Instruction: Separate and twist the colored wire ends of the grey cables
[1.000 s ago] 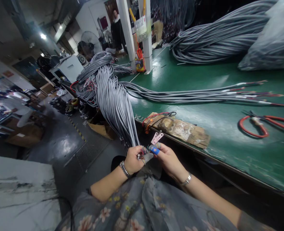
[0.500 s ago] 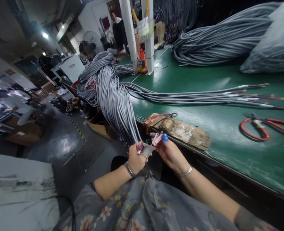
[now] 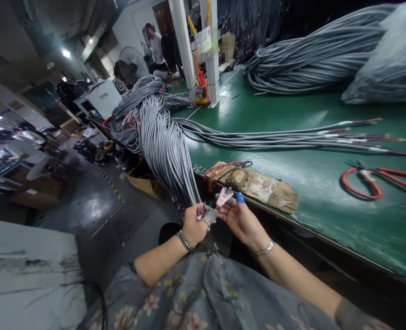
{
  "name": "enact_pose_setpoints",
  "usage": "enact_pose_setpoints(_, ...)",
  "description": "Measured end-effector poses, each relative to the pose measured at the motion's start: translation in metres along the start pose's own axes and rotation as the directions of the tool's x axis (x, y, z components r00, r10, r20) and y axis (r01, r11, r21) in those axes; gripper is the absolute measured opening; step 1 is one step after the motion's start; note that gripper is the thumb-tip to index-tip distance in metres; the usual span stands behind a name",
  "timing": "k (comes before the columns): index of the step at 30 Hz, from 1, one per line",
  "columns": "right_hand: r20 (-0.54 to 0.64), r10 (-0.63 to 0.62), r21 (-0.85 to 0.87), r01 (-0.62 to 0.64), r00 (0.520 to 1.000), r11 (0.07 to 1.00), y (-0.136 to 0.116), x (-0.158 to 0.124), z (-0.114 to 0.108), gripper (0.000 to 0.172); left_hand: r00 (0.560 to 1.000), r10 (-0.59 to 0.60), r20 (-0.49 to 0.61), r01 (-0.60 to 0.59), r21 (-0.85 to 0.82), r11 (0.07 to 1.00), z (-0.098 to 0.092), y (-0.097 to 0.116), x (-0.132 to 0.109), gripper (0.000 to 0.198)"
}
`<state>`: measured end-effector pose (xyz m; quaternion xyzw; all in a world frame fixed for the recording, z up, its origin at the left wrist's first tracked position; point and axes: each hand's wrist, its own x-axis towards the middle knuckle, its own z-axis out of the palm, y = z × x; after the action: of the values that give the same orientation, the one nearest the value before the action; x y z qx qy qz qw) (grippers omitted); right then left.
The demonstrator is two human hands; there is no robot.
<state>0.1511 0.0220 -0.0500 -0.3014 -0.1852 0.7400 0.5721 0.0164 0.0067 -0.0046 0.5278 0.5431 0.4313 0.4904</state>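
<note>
My left hand [image 3: 193,228], with a grey cover on its thumb, is closed around the end of a grey cable. Thin coloured wires [image 3: 202,210] poke out of its grip. Close to its right is my right hand [image 3: 244,223], which wears a blue cover on one digit. A small pale pink tool [image 3: 224,196], shaped like a clip, is held in its fingers near the wire ends. A reddish wire tip shows between the two hands. From the bench edge a thick bundle of grey cables [image 3: 166,137] hangs down to my left hand.
On the green bench [image 3: 313,169] are a worn wooden block [image 3: 258,185], red-handled pliers [image 3: 363,183] and a few cables with bared ends. Behind lie a large cable coil [image 3: 306,59] and a plastic bag [image 3: 388,59]. A white post [image 3: 209,55] stands farther back. People are in the background.
The pale pink tool has turned in my right hand and shows a broader face. The blue-covered digit has moved slightly right, away from it. My left hand stays nearly still.
</note>
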Motion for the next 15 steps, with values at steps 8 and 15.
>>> enact_pose_setpoints(8, -0.086, 0.063, 0.001, -0.063, 0.994, 0.998, 0.001, -0.010, -0.022, 0.038, 0.964, 0.217, 0.156, -0.242, 0.164, 0.956, -0.015, -0.012, -0.004, 0.030)
enact_pose_setpoints(15, -0.124, 0.054, -0.114, -0.068, 0.991, 0.991, -0.003, -0.029, -0.035, 0.032, 0.780, 0.312, 0.542, -0.455, 0.149, 0.878, -0.039, -0.004, 0.003, 0.028)
